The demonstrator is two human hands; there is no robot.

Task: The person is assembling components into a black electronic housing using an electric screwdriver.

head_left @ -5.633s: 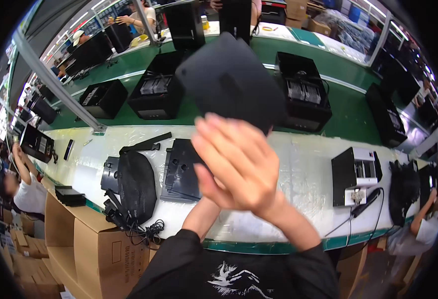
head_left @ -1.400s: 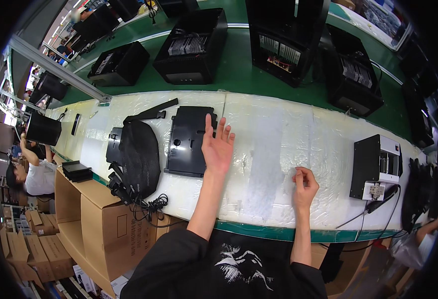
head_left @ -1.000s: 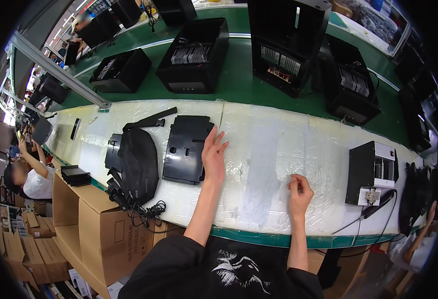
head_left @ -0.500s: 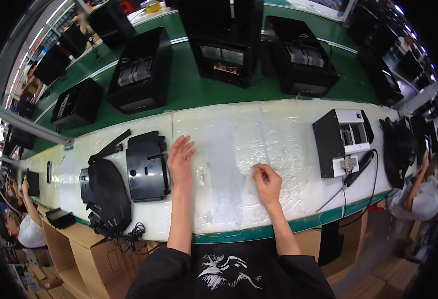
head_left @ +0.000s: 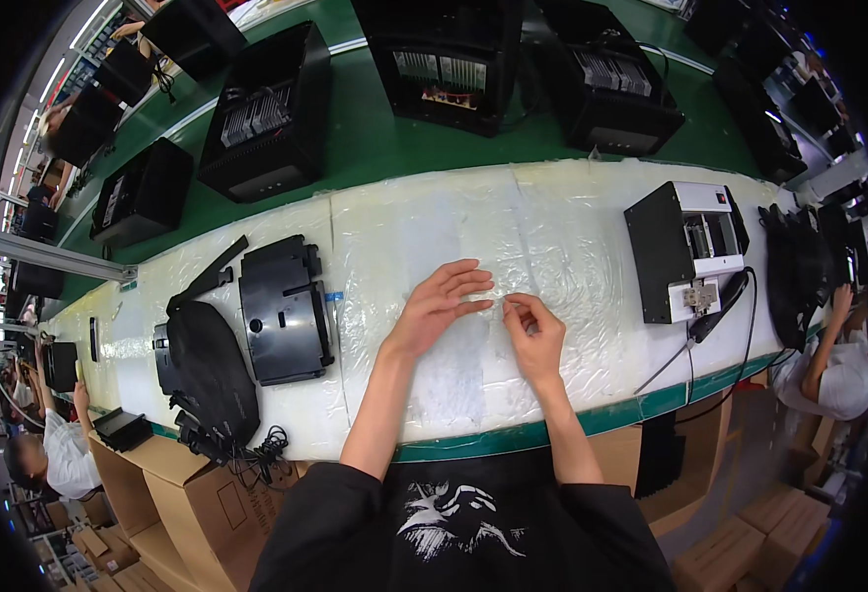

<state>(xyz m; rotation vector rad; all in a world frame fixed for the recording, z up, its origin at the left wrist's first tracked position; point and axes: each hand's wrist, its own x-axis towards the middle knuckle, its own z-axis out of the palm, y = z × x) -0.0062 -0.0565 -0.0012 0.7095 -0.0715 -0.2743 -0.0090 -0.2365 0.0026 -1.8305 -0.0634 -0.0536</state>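
My left hand (head_left: pixel 441 308) hovers over the plastic-wrapped white worktop (head_left: pixel 444 395), fingers stretched out toward the right and holding nothing. Close beside it, my right hand (head_left: pixel 535 337) has its thumb and fingertips pinched together. Whatever that pinch holds, if anything, is too small to make out. The fingertips of both hands nearly meet. Left of them lies a black plastic panel (head_left: pixel 281 311) with clips along its edges, and a small blue piece (head_left: pixel 334 296) shows at its right side. A black-and-white boxy machine (head_left: pixel 685 252) stands to the right of my hands.
A black bag (head_left: pixel 212 375) with a strap and cables lies at the left. A pen-shaped tool (head_left: pixel 718 311) on a cord rests by the machine. Across the green conveyor (head_left: pixel 355 138) stand several black cabinets (head_left: pixel 266 118). Cardboard boxes (head_left: pixel 197 513) sit below the bench; co-workers are at both sides.
My left hand has moved right, away from the black panel, to beside my right hand, uncovering the small blue piece. My right hand stays pinched. The view has tilted slightly.
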